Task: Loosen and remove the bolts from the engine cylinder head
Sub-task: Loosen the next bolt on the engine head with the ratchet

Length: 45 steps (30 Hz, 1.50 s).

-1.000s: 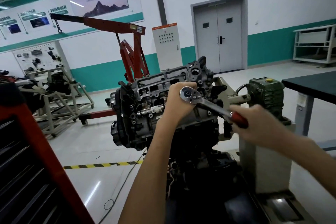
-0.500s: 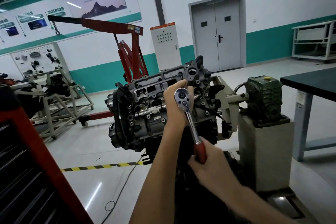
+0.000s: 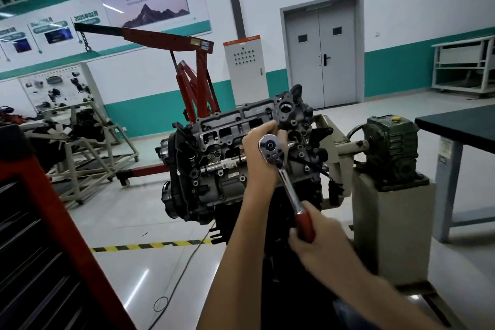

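Two hands: both on one ratchet wrench [image 3: 288,185], set apart along its length.
Left hand [image 3: 261,158]: up at the tool's round chrome head, fingers curled behind and around it, close against the casting.
Right hand [image 3: 318,244]: wrapped round the red grip at the low end of the handle, thumb pointing up the handle.
Ratchet wrench: head toward the engine, handle slanting down and right, toward the person.
Engine cylinder head [image 3: 227,136]: centre of view, tilted so its open top face turns to the camera. The wrench head sits over its right-hand part.
Driven bolt: hidden behind the left hand and the wrench head; cannot tell how far out it is.
Stand: a shaft runs right from the engine into a green gearbox [image 3: 391,153] on a grey pedestal.
Bench [image 3: 460,126]: dark-topped, far right, just beyond the gearbox.
Behind: red engine hoist [image 3: 195,83], grey cabinet [image 3: 245,69], grey double door [image 3: 321,56].
Left foreground: red tool chest [image 3: 53,222].
Floor: yellow-black tape [image 3: 150,245], with a loose cable [image 3: 187,262] crossing it.
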Each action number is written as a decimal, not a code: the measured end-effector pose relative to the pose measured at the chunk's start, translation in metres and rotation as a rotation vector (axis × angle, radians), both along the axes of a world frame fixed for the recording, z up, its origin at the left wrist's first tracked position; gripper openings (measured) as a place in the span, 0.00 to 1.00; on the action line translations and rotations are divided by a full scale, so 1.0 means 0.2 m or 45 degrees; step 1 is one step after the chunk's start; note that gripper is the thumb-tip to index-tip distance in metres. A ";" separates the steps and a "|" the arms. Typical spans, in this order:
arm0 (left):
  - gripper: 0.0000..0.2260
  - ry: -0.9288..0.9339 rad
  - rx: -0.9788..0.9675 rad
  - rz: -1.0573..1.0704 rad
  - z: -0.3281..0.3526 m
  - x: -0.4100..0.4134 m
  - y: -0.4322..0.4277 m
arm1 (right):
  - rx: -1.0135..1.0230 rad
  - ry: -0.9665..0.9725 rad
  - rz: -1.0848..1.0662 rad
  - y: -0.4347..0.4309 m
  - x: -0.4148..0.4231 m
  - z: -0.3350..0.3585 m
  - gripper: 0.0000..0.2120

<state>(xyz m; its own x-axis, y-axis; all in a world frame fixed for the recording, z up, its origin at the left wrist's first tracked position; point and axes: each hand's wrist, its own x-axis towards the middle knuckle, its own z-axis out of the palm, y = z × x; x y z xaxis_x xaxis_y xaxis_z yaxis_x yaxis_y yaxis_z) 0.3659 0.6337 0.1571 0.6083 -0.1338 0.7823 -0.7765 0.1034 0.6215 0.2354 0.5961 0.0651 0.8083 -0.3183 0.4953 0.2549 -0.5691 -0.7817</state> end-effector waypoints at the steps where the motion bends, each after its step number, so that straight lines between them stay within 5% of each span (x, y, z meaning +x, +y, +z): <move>1: 0.23 0.015 -0.023 -0.011 0.00 -0.01 -0.01 | 0.110 -0.009 0.036 0.08 0.02 -0.03 0.14; 5: 0.23 -0.062 0.089 -0.021 -0.01 0.00 0.04 | 0.090 0.049 0.082 0.06 0.01 -0.02 0.13; 9: 0.13 -0.210 0.399 -0.173 0.03 0.03 0.13 | -0.588 0.144 0.002 -0.34 -0.04 0.20 0.09; 13: 0.17 -0.229 0.481 -0.180 0.07 0.01 0.09 | -1.076 0.056 -0.278 -0.56 -0.04 0.42 0.14; 15: 0.18 -0.189 0.346 -0.142 0.05 0.01 0.06 | -0.944 0.044 -0.262 -0.52 -0.03 0.34 0.13; 22: 0.22 -0.054 0.082 -0.079 0.02 0.00 -0.02 | 0.245 0.009 0.058 0.07 0.02 -0.03 0.14; 24: 0.22 -0.027 0.089 -0.120 0.00 0.00 0.00 | 0.219 -0.016 0.101 0.10 0.02 -0.03 0.16; 31: 0.20 -0.145 0.501 -0.238 0.08 0.06 0.16 | -0.900 0.191 0.006 -0.46 -0.04 0.36 0.10; 33: 0.20 -0.145 0.485 -0.215 0.08 0.05 0.15 | -1.036 0.146 -0.118 -0.51 -0.03 0.40 0.11; 35: 0.18 -0.139 0.365 -0.166 0.05 0.03 0.12 | -0.895 0.136 -0.128 -0.45 -0.03 0.33 0.10; 41: 0.24 -0.062 0.117 -0.063 0.01 0.02 0.04 | 0.121 -0.002 0.051 0.07 0.01 0.00 0.14; 43: 0.24 -0.086 0.146 -0.038 0.01 0.02 0.05 | 0.209 -0.001 0.110 0.13 0.03 -0.03 0.14; 45: 0.20 -0.074 0.210 -0.081 0.00 0.03 0.09 | 0.007 0.007 0.093 0.04 0.01 0.01 0.15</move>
<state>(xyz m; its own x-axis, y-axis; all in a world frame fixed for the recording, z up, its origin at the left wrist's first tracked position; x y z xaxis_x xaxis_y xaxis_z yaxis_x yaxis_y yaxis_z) 0.3721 0.6523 0.1566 0.5489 -0.2998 0.7802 -0.8069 0.0537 0.5883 0.2369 0.6035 0.0678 0.8323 -0.2610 0.4890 0.2914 -0.5445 -0.7865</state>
